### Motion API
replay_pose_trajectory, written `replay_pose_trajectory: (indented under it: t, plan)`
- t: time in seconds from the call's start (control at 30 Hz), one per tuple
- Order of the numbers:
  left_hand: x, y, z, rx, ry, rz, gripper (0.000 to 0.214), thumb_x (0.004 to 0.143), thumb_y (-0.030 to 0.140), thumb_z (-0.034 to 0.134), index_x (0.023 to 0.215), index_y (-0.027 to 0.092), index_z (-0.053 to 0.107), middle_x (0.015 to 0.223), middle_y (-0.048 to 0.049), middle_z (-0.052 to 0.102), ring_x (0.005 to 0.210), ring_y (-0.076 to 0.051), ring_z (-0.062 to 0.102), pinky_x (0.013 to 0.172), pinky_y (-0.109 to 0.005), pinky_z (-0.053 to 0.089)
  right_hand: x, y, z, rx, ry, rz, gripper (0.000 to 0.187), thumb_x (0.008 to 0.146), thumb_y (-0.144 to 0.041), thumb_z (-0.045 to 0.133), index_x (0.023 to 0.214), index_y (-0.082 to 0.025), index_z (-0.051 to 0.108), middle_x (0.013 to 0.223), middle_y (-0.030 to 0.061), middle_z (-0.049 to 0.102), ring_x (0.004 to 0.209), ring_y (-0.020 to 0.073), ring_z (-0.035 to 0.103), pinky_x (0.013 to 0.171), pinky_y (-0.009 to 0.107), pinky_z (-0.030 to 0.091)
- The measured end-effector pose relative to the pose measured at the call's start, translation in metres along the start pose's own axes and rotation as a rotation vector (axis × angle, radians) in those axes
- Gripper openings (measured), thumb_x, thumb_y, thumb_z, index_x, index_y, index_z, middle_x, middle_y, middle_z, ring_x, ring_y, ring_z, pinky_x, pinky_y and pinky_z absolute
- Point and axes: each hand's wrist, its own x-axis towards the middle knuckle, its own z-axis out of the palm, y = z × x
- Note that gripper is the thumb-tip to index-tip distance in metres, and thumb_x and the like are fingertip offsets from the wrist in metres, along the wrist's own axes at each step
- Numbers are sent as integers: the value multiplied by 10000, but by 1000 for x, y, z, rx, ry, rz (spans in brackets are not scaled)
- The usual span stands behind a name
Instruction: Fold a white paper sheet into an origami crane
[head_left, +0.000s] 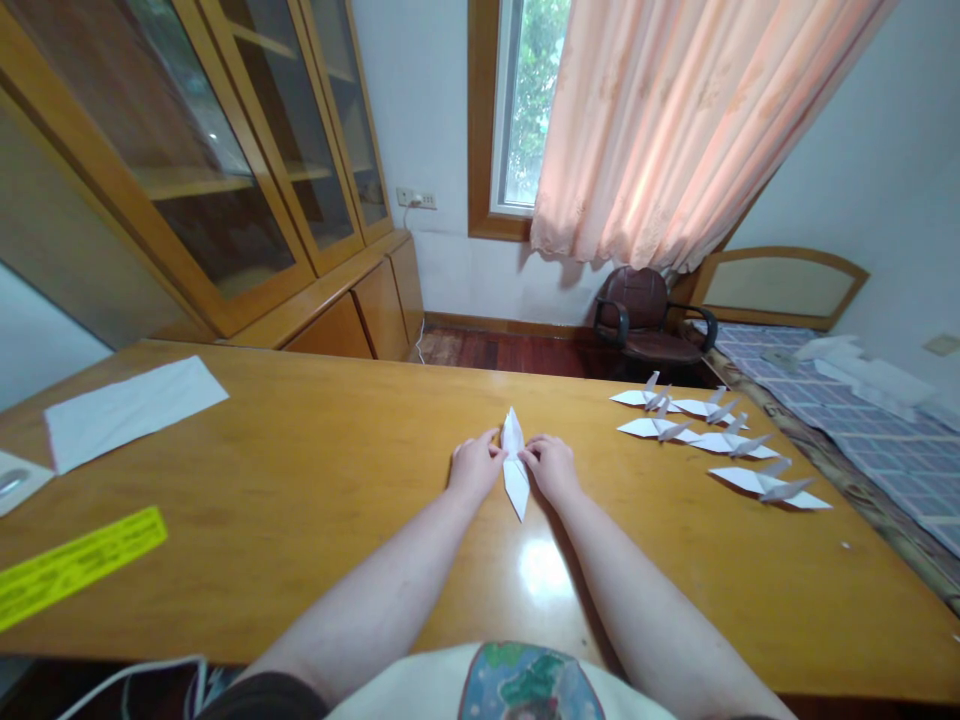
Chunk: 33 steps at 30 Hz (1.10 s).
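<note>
A narrow white folded paper diamond (pixel 515 470) lies on the wooden table (pixel 300 480), pointing away from me. My left hand (pixel 474 465) pinches its left edge at the middle. My right hand (pixel 551 466) pinches its right edge opposite. Both hands have their fingers curled onto the paper. Several finished white paper cranes (pixel 705 430) stand in rows to the right of my hands.
A white paper sheet (pixel 127 410) lies at the far left, with a yellow strip (pixel 75 565) near the front left edge. A cabinet (pixel 225 170) stands behind on the left. A chair (pixel 645 320) and a bed (pixel 885 440) are beyond the table on the right.
</note>
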Motion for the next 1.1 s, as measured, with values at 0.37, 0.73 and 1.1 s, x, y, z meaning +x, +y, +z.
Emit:
replay_pose_trajectory:
  t: [0.37,0.73,1.1]
  plan:
    - [-2,-1,3,162,47,183,204,813,289,593,1009,296,650,1098,-16,615,1019,-208,521,860,-334,374,-5,-6,-4,-57,20,4,198,820,-328,603,991,-240,649,1003,42,663,939,204,527,824,305,342]
    - [-8,0,10,330,8,292,311,877,225,468,1161,259,590,1242,-48,585,1168,-235,460,1026,-457,279,-5,-4,0,-217,-60,-55,304,899,-362,466,1169,-336,603,1259,-4,565,1129,233,431,941,370,312]
    - [-6,-4,8,286,-66,268,318,901,251,425,1184,273,569,1277,-43,559,1195,-220,463,1034,-419,316,-6,-8,-2,-286,-144,-19,396,922,-388,382,1307,-357,468,1392,16,431,1266,252,316,1021,419,234]
